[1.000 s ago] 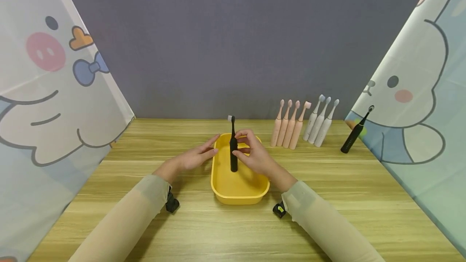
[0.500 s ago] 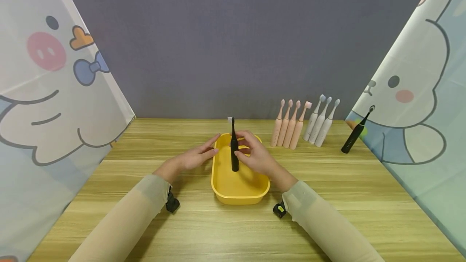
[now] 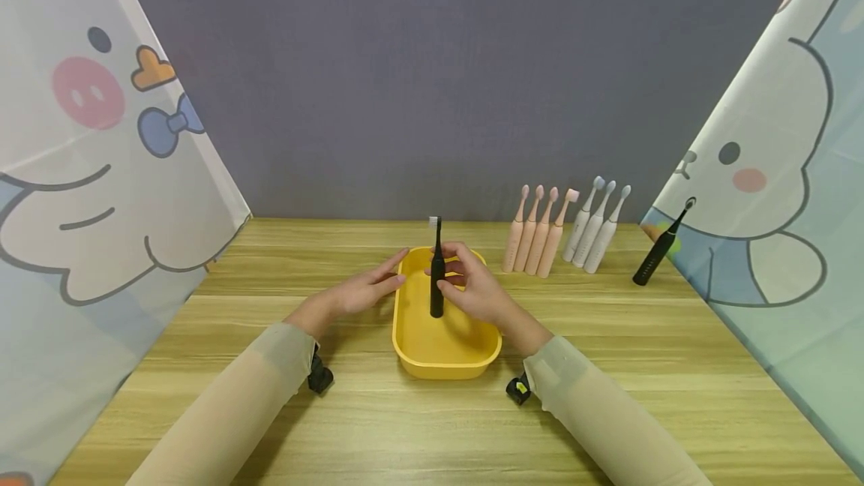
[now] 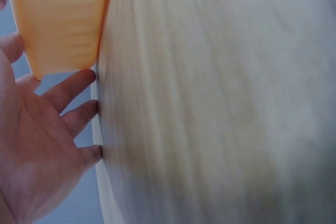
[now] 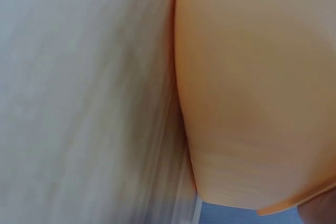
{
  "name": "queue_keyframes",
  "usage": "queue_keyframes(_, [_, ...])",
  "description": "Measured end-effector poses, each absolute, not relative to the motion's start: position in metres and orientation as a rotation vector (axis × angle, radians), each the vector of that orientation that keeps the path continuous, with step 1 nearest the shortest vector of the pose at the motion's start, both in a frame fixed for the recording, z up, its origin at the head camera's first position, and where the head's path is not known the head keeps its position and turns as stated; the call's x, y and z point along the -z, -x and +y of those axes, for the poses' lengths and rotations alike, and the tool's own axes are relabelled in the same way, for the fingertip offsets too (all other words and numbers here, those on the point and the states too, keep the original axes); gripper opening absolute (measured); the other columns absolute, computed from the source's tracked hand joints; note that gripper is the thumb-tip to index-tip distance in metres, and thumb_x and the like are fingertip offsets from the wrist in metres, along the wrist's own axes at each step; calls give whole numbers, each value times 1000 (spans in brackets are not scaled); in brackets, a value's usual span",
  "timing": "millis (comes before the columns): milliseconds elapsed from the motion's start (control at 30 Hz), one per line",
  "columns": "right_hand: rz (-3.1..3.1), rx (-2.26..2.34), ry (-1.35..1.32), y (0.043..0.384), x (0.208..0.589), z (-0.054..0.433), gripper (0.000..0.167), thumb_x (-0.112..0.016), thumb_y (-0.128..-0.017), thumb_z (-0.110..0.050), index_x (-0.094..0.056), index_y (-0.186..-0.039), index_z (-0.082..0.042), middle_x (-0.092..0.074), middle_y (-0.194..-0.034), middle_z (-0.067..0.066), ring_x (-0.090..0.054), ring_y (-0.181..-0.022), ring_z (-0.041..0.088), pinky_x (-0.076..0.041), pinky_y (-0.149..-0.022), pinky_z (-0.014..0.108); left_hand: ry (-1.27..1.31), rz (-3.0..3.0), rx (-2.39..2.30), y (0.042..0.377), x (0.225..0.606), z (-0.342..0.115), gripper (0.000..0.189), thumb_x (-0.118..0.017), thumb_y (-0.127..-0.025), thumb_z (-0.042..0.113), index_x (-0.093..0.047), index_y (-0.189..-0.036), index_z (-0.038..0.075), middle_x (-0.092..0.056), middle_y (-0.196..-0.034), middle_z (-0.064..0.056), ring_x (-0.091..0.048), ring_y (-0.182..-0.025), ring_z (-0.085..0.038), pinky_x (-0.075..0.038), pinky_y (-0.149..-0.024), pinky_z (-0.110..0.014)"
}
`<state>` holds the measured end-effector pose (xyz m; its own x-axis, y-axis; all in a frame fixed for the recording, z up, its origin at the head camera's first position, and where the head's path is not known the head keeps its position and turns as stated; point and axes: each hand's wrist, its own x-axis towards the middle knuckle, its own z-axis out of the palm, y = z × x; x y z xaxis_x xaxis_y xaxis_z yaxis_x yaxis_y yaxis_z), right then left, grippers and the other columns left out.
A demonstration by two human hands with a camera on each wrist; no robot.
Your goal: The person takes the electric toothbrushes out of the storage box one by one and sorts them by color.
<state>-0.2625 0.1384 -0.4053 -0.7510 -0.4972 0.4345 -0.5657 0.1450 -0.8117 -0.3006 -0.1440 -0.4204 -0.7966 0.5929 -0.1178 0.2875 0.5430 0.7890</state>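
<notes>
In the head view my right hand grips a black electric toothbrush between thumb and fingers. It stands nearly upright over the inside of a yellow basin, brush head up; whether its base touches the bottom cannot be told. My left hand lies at the basin's left rim, its fingers stretched out. The left wrist view shows that hand spread, with the thumb at the rim of the basin. The right wrist view is mostly filled by the basin's outer wall; the toothbrush is hidden there.
To the right of the basin stand several pink electric toothbrushes in a row. Beside them are three white ones. Another black toothbrush stands farther right, near the printed side cloth. A grey panel closes the back of the wooden table.
The black toothbrush in my right hand has shifted slightly to the right, and its tilt has changed a little. My left hand stays at the basin's rim.
</notes>
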Motion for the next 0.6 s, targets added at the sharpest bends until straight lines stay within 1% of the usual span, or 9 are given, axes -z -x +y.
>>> queue_keyframes(133, [-2325, -1697, -1083, 261, 404, 138, 51, -63, -102, 15, -41, -148, 15, -50, -148, 41, -65, -128, 61, -64, -105, 45, -713, 2409, -1142, 299, 420, -144, 72, -40, -117, 57, -5, -178, 40, -44, -173, -19, -44, -160, -41, -25, -134, -69])
queue_keyframes(233, [-2327, -1696, -1070, 260, 403, 137, 50, -64, -101, 15, -44, -147, 12, -51, -148, 39, -65, -128, 60, -64, -105, 45, -718, 2408, -1145, 299, 419, -144, 72, -40, -117, 58, -5, -178, 41, -43, -173, -20, -43, -160, -42, -25, -133, -69])
queue_keyframes(400, [-2345, -1691, -1035, 258, 401, 137, 49, -65, -101, 13, -48, -147, 7, -57, -142, 31, -68, -126, 55, -63, -105, 49, -715, 2405, -1150, 299, 419, -144, 72, -41, -117, 57, -6, -178, 41, -44, -173, -19, -43, -160, -41, -26, -134, -68])
queue_keyframes(533, [-2357, -1691, -1020, 259, 401, 137, 50, -65, -101, 14, -48, -147, 7, -59, -141, 30, -69, -125, 53, -63, -105, 53, -703, 2406, -1146, 299, 420, -144, 70, -41, -118, 53, -6, -177, 43, -44, -173, -19, -43, -160, -41, -25, -134, -68])
queue_keyframes(600, [-2362, -1690, -1014, 259, 402, 137, 50, -66, -101, 14, -48, -147, 7, -59, -141, 30, -69, -125, 53, -63, -105, 53, -700, 2404, -1146, 300, 420, -144, 69, -42, -118, 52, -6, -177, 44, -44, -173, -19, -43, -160, -41, -26, -134, -68])
